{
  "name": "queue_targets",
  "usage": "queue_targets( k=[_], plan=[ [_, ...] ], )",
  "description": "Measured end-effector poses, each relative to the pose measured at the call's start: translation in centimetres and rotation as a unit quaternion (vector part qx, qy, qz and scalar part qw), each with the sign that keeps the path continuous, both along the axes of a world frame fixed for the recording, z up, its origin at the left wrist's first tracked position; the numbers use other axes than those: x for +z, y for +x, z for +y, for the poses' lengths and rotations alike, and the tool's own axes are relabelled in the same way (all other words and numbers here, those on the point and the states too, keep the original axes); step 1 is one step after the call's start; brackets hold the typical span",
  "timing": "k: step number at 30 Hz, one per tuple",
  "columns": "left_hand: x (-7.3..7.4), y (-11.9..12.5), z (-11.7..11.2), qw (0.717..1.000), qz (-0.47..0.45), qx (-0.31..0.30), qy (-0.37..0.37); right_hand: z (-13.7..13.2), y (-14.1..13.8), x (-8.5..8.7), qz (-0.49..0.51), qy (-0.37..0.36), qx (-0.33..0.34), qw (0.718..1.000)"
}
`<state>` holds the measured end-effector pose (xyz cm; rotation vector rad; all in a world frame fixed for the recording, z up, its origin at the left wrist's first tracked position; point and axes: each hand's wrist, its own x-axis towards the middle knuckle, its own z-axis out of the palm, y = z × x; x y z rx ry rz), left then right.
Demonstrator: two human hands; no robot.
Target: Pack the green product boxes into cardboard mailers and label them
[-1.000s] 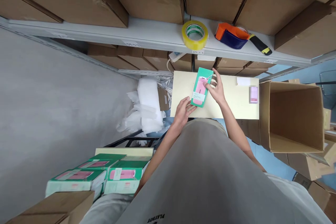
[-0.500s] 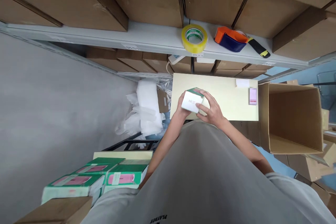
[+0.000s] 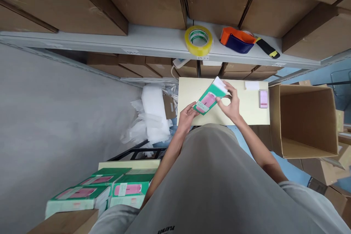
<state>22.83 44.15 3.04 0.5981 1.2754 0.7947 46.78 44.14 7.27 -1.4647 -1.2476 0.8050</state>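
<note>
I hold a green box with a pink picture on its face [image 3: 210, 98] above a pale yellow tabletop [image 3: 246, 111]. My left hand [image 3: 187, 114] grips its near lower end with curled fingers. My right hand [image 3: 229, 100] pinches its far upper end, where a white end face shows. The box lies tilted, slanting from lower left to upper right.
A yellow tape roll [image 3: 198, 39] and an orange tape dispenser [image 3: 237, 39] sit on the grey shelf [image 3: 109, 42]. An open cardboard carton [image 3: 305, 119] stands at right. A small pink item [image 3: 263, 98] lies on the tabletop. More green boxes [image 3: 109, 188] are stacked at lower left, white foam wrap [image 3: 152, 115] beside the table.
The box has been turned over in my hands: the white side showed half a second ago, now the green and pink face is up and it slants toward the upper right.
</note>
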Motion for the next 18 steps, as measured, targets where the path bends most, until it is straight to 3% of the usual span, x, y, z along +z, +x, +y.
queue_targets(
  k=[2, 5, 9, 14, 18],
  plan=[
    [1.9, -0.8, -0.8, 0.991, 0.085, -0.019, 0.102, 1.5, 1.2, -1.1, 0.052, -0.034, -0.036, 0.997],
    [4.9, -1.5, -1.0, 0.954, 0.167, -0.056, 0.242, 3.1, 2.1, -3.6, 0.135, -0.122, -0.054, 0.982],
    [7.4, -0.5, 0.8, 0.925, 0.186, -0.088, 0.319, 2.9, 0.1, -6.1, 0.205, -0.303, -0.028, 0.93],
    [6.4, 1.7, 5.2, 0.954, 0.12, -0.036, 0.273, -0.4, -4.5, -6.6, 0.232, -0.458, 0.075, 0.855],
    [4.9, 1.8, 7.4, 0.963, 0.103, -0.051, 0.243, -2.1, -5.7, -6.8, 0.257, -0.489, 0.061, 0.832]
  ],
)
